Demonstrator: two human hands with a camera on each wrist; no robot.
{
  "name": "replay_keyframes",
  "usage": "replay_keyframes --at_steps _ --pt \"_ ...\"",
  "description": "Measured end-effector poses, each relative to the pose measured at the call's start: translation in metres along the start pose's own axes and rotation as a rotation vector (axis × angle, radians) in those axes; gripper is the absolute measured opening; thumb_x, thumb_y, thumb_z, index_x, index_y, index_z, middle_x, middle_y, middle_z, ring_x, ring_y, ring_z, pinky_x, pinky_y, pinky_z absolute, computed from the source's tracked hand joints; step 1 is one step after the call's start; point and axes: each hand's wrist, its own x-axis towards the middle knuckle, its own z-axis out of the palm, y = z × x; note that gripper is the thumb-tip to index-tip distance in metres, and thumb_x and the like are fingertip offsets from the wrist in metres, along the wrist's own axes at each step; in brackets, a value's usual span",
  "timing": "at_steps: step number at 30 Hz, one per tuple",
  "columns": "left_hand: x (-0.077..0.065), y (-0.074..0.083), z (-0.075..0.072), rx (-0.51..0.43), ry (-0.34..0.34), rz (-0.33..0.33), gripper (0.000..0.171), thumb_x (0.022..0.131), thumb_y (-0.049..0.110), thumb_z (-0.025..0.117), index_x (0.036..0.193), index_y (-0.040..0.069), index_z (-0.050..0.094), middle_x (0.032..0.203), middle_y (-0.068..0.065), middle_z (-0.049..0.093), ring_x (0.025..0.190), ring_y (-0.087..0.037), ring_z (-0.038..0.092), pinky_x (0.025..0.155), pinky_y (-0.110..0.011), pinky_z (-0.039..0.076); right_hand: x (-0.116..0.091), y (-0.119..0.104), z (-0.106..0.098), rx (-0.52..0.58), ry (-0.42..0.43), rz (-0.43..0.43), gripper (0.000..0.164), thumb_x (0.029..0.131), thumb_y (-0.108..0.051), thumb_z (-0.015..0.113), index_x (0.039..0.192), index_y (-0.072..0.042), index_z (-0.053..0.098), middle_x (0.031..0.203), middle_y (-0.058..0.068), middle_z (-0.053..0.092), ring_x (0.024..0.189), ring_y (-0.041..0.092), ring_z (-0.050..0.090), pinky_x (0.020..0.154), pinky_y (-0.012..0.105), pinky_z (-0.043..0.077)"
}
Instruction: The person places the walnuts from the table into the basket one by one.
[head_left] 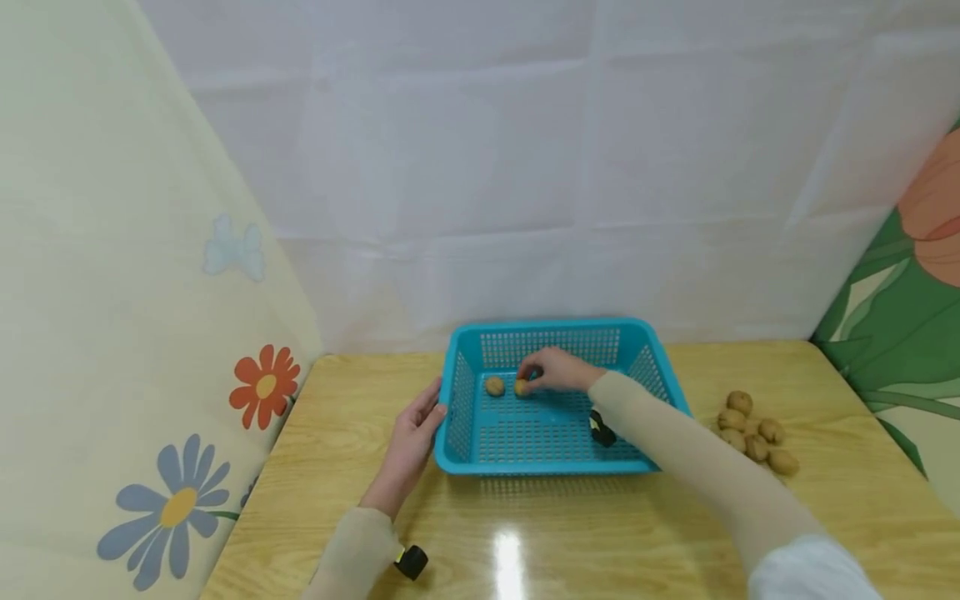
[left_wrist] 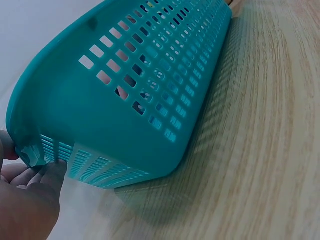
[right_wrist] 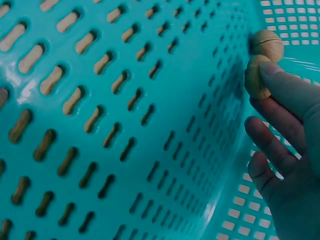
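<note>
A blue-green plastic basket (head_left: 517, 468) with slotted walls stands on the wooden table. My left hand (head_left: 411, 433) grips its left rim, thumb on one side and fingers on the other, as the left wrist view shows at the basket's corner (left_wrist: 55, 110). Inside the basket, my right hand (head_left: 558, 369) pinches a walnut (right_wrist: 257, 77) between thumb and fingers, low over the basket floor. Another walnut (head_left: 494, 386) lies on the floor just left of it. In the right wrist view this second walnut (right_wrist: 270, 44) appears right behind the held one.
A small pile of several walnuts (head_left: 756, 437) lies on the table (head_left: 360, 392) to the right of the basket. A white cloth (head_left: 450, 167) hangs behind the table, with flower-patterned cloths at the left and right sides.
</note>
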Motion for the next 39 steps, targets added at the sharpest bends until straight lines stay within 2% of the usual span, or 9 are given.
replay_keyframes --at_steps 9,16,19,27,32,39 --pt "0.004 -0.001 0.000 -0.013 -0.029 0.003 0.057 0.112 0.016 0.049 0.164 0.004 0.029 0.166 -0.016 0.036 0.152 -0.032 0.036 0.115 -0.039 0.042 -0.002 0.000 0.002 0.020 0.017 0.048 0.029 0.098 -0.021 0.075 0.124 -0.008 0.073 0.121 0.005 0.072 0.112 0.023 0.067 0.091 0.038 0.057" --pt "0.004 0.000 -0.003 -0.014 -0.012 0.000 0.056 0.112 0.014 0.049 0.164 0.004 0.030 0.165 -0.016 0.037 0.151 -0.031 0.036 0.109 -0.026 0.047 -0.016 -0.008 -0.020 0.053 0.030 0.041 0.031 0.100 -0.021 0.072 0.128 -0.009 0.072 0.128 0.007 0.070 0.110 0.022 0.065 0.088 0.038 0.057" --pt "0.005 0.001 -0.006 -0.001 -0.009 0.004 0.056 0.112 0.015 0.048 0.164 0.005 0.030 0.166 -0.016 0.036 0.152 -0.031 0.036 0.109 -0.025 0.046 -0.023 -0.015 -0.032 0.067 0.030 0.021 0.031 0.101 -0.021 0.071 0.130 -0.009 0.071 0.130 0.009 0.069 0.111 0.022 0.064 0.088 0.039 0.057" --pt "0.006 0.004 -0.009 0.005 -0.010 -0.016 0.056 0.112 0.015 0.048 0.164 0.006 0.029 0.166 -0.015 0.035 0.152 -0.030 0.035 0.114 -0.034 0.042 -0.051 -0.020 -0.057 0.076 0.070 -0.033 0.032 0.101 -0.027 0.071 0.131 -0.014 0.072 0.130 0.010 0.070 0.108 0.018 0.065 0.091 0.042 0.056" --pt "0.007 0.006 -0.009 0.012 -0.002 -0.017 0.056 0.112 0.015 0.048 0.165 0.006 0.029 0.167 -0.015 0.035 0.153 -0.030 0.034 0.115 -0.036 0.040 -0.070 -0.017 -0.068 0.058 0.122 -0.049 0.033 0.100 -0.026 0.073 0.131 -0.013 0.072 0.127 0.007 0.072 0.104 0.017 0.066 0.088 0.041 0.056" --pt "0.008 0.004 -0.009 0.017 0.003 -0.021 0.056 0.112 0.014 0.047 0.165 0.006 0.028 0.166 -0.015 0.035 0.152 -0.030 0.035 0.115 -0.037 0.040 -0.105 -0.005 -0.077 0.085 0.184 -0.028 0.036 0.100 -0.023 0.073 0.133 -0.010 0.070 0.128 0.009 0.071 0.107 0.022 0.066 0.085 0.040 0.056"
